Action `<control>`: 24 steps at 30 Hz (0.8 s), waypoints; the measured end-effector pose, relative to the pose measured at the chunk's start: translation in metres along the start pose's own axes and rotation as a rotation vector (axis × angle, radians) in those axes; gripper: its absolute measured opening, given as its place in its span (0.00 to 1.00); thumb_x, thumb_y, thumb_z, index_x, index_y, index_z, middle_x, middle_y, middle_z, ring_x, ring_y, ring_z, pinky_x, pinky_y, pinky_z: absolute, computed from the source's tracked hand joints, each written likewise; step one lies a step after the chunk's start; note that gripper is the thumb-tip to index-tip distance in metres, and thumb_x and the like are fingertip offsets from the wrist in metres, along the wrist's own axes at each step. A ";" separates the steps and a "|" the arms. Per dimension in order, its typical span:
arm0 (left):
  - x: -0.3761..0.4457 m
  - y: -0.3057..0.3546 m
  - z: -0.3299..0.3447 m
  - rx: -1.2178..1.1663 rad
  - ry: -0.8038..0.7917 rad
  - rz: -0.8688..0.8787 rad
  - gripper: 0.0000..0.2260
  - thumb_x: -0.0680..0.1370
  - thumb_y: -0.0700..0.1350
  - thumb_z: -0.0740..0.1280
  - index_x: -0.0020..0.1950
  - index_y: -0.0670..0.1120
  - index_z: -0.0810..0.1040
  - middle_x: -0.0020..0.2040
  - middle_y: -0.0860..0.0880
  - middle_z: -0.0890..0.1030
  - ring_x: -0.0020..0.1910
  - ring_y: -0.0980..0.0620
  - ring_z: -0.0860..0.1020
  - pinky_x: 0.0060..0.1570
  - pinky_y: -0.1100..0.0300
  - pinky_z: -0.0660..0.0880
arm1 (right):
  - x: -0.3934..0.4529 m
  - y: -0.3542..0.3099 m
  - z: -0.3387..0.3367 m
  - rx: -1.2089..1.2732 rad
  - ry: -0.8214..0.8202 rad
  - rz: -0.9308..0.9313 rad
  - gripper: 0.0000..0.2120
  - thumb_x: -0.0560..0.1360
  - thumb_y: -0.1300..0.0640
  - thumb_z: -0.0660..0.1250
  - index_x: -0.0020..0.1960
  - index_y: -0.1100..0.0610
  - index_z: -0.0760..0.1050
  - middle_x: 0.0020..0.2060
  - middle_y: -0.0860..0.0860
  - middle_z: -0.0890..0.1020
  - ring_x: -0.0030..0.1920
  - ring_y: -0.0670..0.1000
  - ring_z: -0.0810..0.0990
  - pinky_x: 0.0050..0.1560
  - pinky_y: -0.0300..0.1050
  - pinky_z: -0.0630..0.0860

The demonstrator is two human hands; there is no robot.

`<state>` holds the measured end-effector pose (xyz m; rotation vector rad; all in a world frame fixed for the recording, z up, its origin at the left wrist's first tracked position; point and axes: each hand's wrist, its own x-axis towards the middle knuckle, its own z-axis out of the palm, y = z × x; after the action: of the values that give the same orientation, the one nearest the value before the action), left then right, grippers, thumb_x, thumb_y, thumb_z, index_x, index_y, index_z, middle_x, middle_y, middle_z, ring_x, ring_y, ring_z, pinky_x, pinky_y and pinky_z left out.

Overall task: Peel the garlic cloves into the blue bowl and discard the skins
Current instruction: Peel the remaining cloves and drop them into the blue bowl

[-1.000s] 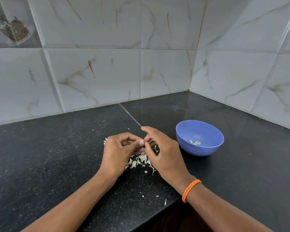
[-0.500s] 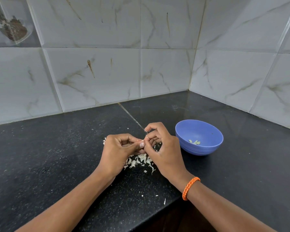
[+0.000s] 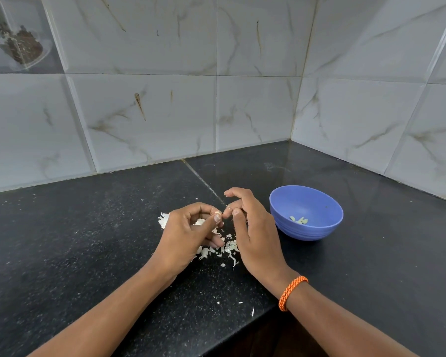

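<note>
Black speckled stone fills the lower half of the frame as the tabletop [image 3: 75, 253], backed by pale marbled wall tiles that meet in a corner at upper right. Near the centre I see both hands working over a scatter of white garlic skins [image 3: 216, 249]. The left hand [image 3: 184, 237] has its fingers curled, thumb tip pressed against the forefinger on something small and pale, which I take to be the garlic clove [image 3: 218, 217], though it is mostly hidden. A second ago the right hand [image 3: 255, 235] lay closed over that same spot with its fingers low; now its forefinger has lifted and stretched away toward the wall while the other fingertips still crowd against the left thumb. Whether that grip actually pinches a strip of skin I cannot tell, since the contact is too small to read. I judge this as a peeling stroke in mid-pull, a flake coming off rather than a finished clove. The blue bowl [image 3: 283, 202] sits just to the right of the right hand, unmoved, with only a few peeled pieces [image 3: 298, 219] in its bottom. The skins have yet to be discarded.
</note>
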<state>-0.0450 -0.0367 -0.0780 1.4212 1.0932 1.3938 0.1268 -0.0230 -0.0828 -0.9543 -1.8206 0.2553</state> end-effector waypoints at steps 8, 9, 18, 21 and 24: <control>0.003 -0.003 -0.004 0.123 -0.001 0.065 0.01 0.84 0.40 0.71 0.55 0.43 0.81 0.45 0.47 0.85 0.34 0.38 0.85 0.35 0.42 0.83 | -0.002 -0.006 -0.002 -0.023 -0.016 -0.055 0.31 0.82 0.66 0.66 0.78 0.43 0.66 0.57 0.40 0.77 0.56 0.48 0.79 0.53 0.50 0.81; 0.003 -0.004 -0.005 0.173 -0.013 0.085 0.00 0.85 0.41 0.71 0.55 0.45 0.81 0.44 0.47 0.84 0.34 0.38 0.85 0.33 0.41 0.83 | -0.001 -0.007 -0.003 -0.015 -0.037 -0.067 0.33 0.82 0.67 0.66 0.79 0.41 0.65 0.58 0.40 0.78 0.57 0.48 0.79 0.55 0.49 0.80; 0.003 -0.004 -0.006 0.367 -0.001 0.229 0.02 0.84 0.47 0.71 0.53 0.54 0.83 0.40 0.50 0.85 0.33 0.47 0.83 0.39 0.42 0.83 | 0.003 -0.006 -0.005 0.045 -0.009 -0.130 0.28 0.81 0.64 0.72 0.78 0.45 0.72 0.55 0.43 0.85 0.57 0.44 0.85 0.60 0.47 0.82; -0.001 0.001 -0.005 0.317 0.015 0.218 0.03 0.85 0.47 0.71 0.53 0.52 0.85 0.43 0.50 0.87 0.31 0.45 0.84 0.40 0.36 0.83 | 0.005 -0.010 -0.006 0.199 0.050 -0.007 0.28 0.79 0.66 0.75 0.75 0.50 0.74 0.52 0.44 0.86 0.55 0.43 0.87 0.59 0.40 0.83; -0.005 0.007 -0.004 0.299 0.047 0.214 0.04 0.85 0.45 0.71 0.53 0.53 0.86 0.45 0.50 0.88 0.28 0.43 0.84 0.40 0.35 0.83 | 0.008 -0.014 -0.009 0.267 0.092 0.088 0.27 0.77 0.67 0.76 0.73 0.51 0.75 0.48 0.46 0.86 0.51 0.45 0.87 0.53 0.37 0.83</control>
<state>-0.0484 -0.0433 -0.0724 1.7706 1.2488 1.4625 0.1265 -0.0290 -0.0658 -0.8442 -1.6146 0.4885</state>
